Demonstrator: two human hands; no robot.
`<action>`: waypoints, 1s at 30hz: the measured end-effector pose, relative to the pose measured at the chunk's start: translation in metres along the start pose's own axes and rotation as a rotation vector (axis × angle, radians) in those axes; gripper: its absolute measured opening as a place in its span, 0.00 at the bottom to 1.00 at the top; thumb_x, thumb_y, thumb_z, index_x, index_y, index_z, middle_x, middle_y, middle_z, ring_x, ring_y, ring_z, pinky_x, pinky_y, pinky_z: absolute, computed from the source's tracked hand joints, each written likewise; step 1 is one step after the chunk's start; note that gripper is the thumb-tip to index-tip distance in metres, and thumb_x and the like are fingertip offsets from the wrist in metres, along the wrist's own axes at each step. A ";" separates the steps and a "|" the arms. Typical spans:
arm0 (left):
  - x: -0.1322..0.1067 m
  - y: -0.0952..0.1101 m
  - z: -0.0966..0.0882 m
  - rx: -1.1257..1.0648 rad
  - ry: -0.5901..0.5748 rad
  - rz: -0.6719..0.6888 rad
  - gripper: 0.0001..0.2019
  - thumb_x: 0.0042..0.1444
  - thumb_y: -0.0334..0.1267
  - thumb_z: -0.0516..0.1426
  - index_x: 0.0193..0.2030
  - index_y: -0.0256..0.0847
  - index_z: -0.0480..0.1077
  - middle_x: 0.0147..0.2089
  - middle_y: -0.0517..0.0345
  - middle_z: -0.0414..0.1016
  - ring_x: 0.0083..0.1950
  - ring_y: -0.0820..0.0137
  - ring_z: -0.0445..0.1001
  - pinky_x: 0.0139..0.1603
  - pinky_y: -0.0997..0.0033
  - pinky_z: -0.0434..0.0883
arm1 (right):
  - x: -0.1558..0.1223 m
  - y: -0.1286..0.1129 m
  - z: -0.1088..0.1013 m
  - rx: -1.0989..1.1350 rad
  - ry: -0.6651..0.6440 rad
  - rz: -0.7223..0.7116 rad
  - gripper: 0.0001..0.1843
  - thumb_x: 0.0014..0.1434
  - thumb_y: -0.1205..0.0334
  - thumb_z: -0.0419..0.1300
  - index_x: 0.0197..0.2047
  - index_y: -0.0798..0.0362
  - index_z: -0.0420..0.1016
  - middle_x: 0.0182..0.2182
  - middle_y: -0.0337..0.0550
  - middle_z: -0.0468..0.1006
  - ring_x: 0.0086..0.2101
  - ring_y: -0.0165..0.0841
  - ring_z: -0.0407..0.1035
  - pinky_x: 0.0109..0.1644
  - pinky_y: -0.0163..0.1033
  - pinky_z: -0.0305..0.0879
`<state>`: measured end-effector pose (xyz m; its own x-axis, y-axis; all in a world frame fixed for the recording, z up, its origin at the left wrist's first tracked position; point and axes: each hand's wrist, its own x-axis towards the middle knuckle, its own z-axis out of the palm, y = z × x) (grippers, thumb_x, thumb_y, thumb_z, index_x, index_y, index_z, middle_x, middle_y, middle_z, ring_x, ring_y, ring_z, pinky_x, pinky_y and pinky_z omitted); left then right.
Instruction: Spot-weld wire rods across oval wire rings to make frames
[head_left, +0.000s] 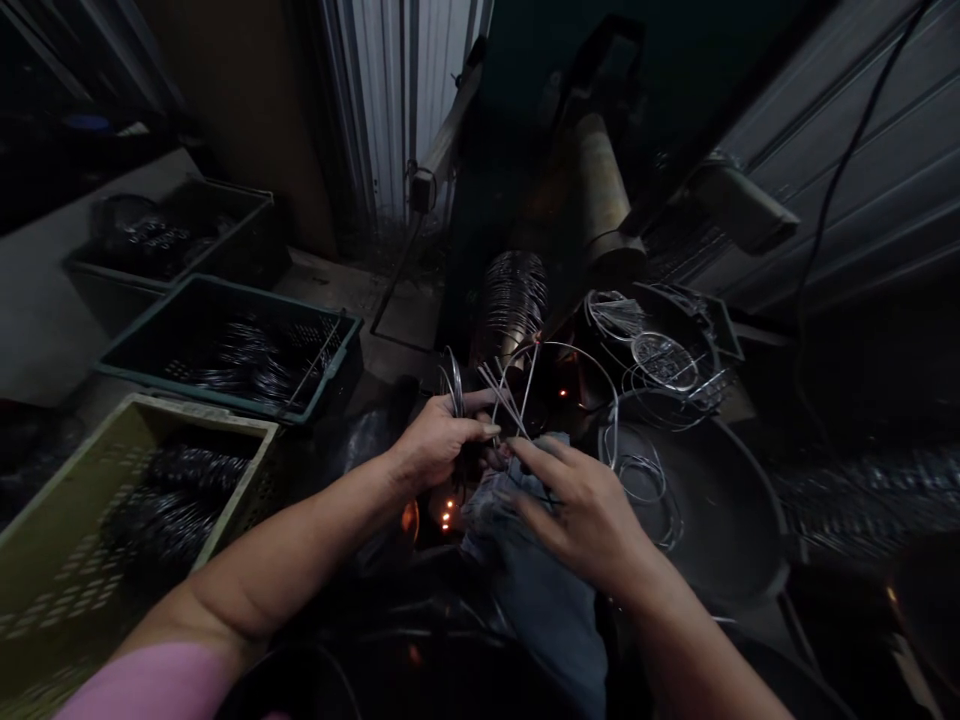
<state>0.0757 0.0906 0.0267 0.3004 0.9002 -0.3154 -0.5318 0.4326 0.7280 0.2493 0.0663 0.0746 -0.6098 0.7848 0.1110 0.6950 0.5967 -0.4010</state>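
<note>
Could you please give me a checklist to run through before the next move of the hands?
1. Wire loops secured: ok, held at the left hand.
2. Straight wires lined up: not ok, they cross and fan out between the hands.
3. Right hand gripping those wires: cannot tell; its fingers are near their lower ends, but blurred.
4. Hands safe from the orange glowing spots: cannot tell; they show below the left hand, but their distance and heat are unclear.
5. Coiled wire contained: ok, it lies inside the yellow crate.
6. Lighting: not ok, the surroundings look dim.
</note>
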 end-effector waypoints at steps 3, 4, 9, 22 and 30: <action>-0.009 -0.001 -0.011 0.031 0.033 -0.006 0.24 0.42 0.26 0.59 0.50 0.35 0.69 0.23 0.63 0.65 0.21 0.73 0.70 0.23 0.72 0.67 | -0.020 -0.004 -0.004 -0.130 -0.033 -0.081 0.32 0.51 0.60 0.58 0.59 0.58 0.56 0.46 0.53 0.69 0.47 0.45 0.60 0.51 0.52 0.53; -0.013 -0.002 -0.015 0.044 0.058 -0.008 0.24 0.42 0.26 0.59 0.50 0.35 0.69 0.23 0.64 0.65 0.20 0.74 0.69 0.23 0.72 0.67 | -0.026 -0.004 -0.004 -0.158 -0.056 -0.089 0.34 0.51 0.61 0.58 0.60 0.59 0.54 0.48 0.54 0.68 0.49 0.45 0.59 0.52 0.53 0.50; -0.037 -0.005 -0.034 0.087 0.129 -0.018 0.25 0.43 0.28 0.59 0.52 0.37 0.68 0.25 0.62 0.67 0.23 0.73 0.71 0.24 0.72 0.67 | -0.034 0.004 0.017 -0.269 -0.056 -0.062 0.25 0.53 0.63 0.57 0.55 0.57 0.62 0.43 0.50 0.72 0.45 0.42 0.63 0.51 0.53 0.48; -0.049 0.001 -0.047 0.135 0.138 0.010 0.25 0.44 0.31 0.61 0.52 0.40 0.68 0.27 0.62 0.66 0.25 0.73 0.71 0.28 0.70 0.69 | -0.015 0.009 0.018 -0.382 -0.106 -0.146 0.25 0.52 0.61 0.62 0.53 0.56 0.65 0.38 0.47 0.73 0.41 0.39 0.64 0.46 0.47 0.52; -0.037 0.006 -0.042 0.099 0.148 0.014 0.26 0.42 0.30 0.61 0.51 0.39 0.69 0.27 0.63 0.66 0.23 0.73 0.71 0.26 0.71 0.67 | -0.002 0.020 0.008 -0.365 -0.158 -0.157 0.24 0.52 0.61 0.61 0.53 0.57 0.64 0.38 0.47 0.73 0.41 0.38 0.65 0.43 0.45 0.52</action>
<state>0.0279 0.0619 0.0177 0.1697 0.9067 -0.3861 -0.4525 0.4197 0.7868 0.2612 0.0756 0.0588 -0.7502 0.6612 -0.0067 0.6609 0.7495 -0.0393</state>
